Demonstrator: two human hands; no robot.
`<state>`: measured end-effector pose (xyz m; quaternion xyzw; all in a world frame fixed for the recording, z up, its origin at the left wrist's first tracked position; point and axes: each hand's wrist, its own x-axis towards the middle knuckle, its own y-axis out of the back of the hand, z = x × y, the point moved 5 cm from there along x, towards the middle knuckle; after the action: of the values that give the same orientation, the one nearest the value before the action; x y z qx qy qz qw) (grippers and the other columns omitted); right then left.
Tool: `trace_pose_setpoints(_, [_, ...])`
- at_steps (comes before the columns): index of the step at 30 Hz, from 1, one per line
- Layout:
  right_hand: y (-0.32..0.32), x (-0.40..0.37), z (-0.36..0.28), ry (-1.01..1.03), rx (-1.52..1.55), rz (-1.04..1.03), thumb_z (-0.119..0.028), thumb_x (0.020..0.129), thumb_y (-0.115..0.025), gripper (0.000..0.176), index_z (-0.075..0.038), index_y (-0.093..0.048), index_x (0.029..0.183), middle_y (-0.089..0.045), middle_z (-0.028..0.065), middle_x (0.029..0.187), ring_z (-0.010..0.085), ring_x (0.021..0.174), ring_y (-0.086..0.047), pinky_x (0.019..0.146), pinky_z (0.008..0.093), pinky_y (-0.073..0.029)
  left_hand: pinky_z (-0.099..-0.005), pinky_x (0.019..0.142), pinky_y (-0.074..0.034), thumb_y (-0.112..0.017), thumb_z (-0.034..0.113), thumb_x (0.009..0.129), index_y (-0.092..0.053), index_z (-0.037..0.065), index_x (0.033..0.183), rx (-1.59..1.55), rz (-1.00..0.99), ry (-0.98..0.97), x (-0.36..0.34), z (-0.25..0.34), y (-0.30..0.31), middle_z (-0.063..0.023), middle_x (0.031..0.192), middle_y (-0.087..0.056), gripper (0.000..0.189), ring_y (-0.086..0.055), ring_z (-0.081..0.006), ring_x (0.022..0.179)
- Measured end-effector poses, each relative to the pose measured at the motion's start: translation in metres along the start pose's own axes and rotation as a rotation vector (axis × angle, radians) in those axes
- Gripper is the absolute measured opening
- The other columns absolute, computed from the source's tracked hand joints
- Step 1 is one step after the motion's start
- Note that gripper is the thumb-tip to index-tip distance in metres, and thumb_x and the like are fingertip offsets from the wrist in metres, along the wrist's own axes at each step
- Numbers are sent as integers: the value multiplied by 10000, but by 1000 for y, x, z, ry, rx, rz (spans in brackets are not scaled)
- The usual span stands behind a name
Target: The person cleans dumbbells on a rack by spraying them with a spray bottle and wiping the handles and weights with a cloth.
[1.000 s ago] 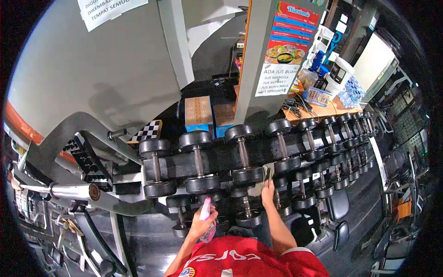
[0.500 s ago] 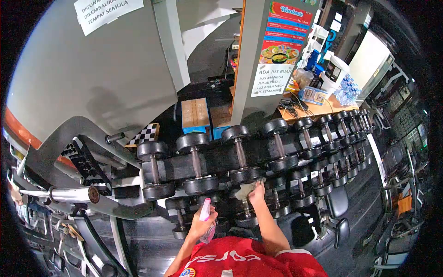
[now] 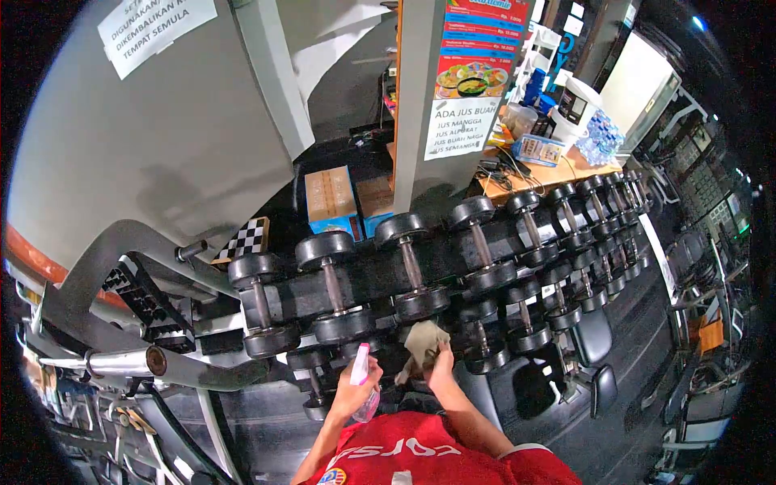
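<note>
My left hand (image 3: 353,394) is wrapped round a spray bottle (image 3: 360,365) with a white and pink head and a clear lower body. In my right hand (image 3: 440,364) is a beige cloth (image 3: 423,343), bunched at the fingers and hanging down on its left side. The cloth overlaps the lower row of dumbbells, just below the front head of an upper-row dumbbell (image 3: 411,267). Left of it, another black dumbbell (image 3: 332,284) lies above the spray bottle. A lower-row dumbbell (image 3: 482,339) is close to the right of my right hand.
A two-tier dumbbell rack (image 3: 283,295) runs across to the right. Cardboard boxes (image 3: 330,192) stand behind it. A wooden counter (image 3: 517,183) holds bottles and cables. On the left is a machine with a metal bar end (image 3: 155,360); a padded bench (image 3: 592,338) stands right.
My right hand has drawn the cloth down and slightly left, nearer my body, and the cloth hangs more spread out. The left hand keeps hold of the spray bottle. The view has shifted slightly.
</note>
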<state>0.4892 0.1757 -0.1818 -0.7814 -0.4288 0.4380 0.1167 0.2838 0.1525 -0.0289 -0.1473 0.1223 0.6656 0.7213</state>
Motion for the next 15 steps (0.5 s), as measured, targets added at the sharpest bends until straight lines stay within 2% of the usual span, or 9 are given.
trace_pose_setpoints(2, [3, 16, 9, -199, 142, 104, -200, 963, -360, 282, -113, -463, 1210, -549, 67, 1136, 242, 1040, -542, 879, 412, -457, -258, 519, -466, -625, 63, 828, -515, 8, 1007, 14, -1, 3, 1, 0, 0, -47, 784, -574, 217, -577, -119, 573])
trace_pose_setpoints(3, [-5, 20, 5, -245, 121, 32, -190, 956, -348, 252, -128, -464, 1172, -546, 65, 1122, 240, 1002, -554, 854, 446, -471, -258, 519, -467, -623, 63, 829, -512, 11, 1010, 17, -1, -21, 1, -1, 1, -47, 782, -575, 219, -577, -119, 571])
trace_pose_setpoints(6, [-5, 71, 22, -348, 46, 25, -189, 950, -339, 207, -169, -469, 1110, -540, 20, 1081, 220, 944, -562, 783, 445, -488, -258, 519, -471, -621, 60, 831, -505, 10, 1016, 6, 8, -28, 0, -8, 4, -49, 781, -577, 224, -576, -120, 567])
trace_pose_setpoints(7, [-23, 83, 18, -221, 170, 25, -151, 936, -351, 185, -183, -453, 1087, -525, 1, 1034, 200, 900, -560, 714, 439, -494, -259, 519, -473, -620, 57, 831, -501, 8, 1020, -14, 12, -10, 1, -12, 4, -50, 780, -578, 229, -576, -121, 566])
trace_pose_setpoints(10, [-23, 87, 25, -216, 173, 47, -122, 926, -378, 216, -185, -417, 1129, -527, 6, 1030, 202, 888, -562, 731, 453, -497, -259, 517, -476, -620, 55, 831, -497, -1, 1027, 3, 9, -32, 1, -16, 5, -51, 785, -580, 237, -576, -122, 563])
trace_pose_setpoints(11, [-41, 38, 2, -147, 53, 258, -181, 936, -378, 200, -176, -496, 1098, -571, 39, 1070, 242, 993, -556, 842, 455, -458, -260, 511, -473, -626, 57, 829, -496, -6, 1027, -1, 21, -11, 0, -13, 4, -54, 795, -582, 245, -575, -123, 562])
trace_pose_setpoints(12, [-58, 15, -10, -80, 133, 47, -164, 940, -366, 233, -193, -455, 1154, -537, 37, 1140, 246, 1058, -525, 879, 460, -442, -260, 511, -473, -626, 57, 829, -496, -6, 1027, -5, 29, -13, 1, -9, 3, -54, 795, -582, 245, -575, -123, 562])
trace_pose_setpoints(15, [-66, -38, -28, -103, 62, 8, -166, 946, -335, 282, -199, -433, 1208, -525, 50, 1180, 260, 1072, -522, 889, 479, -435, -262, 504, -466, -620, 60, 833, -499, 1, 1024, 23, 34, 7, 0, -5, 0, -55, 787, -578, 234, -573, -126, 560])
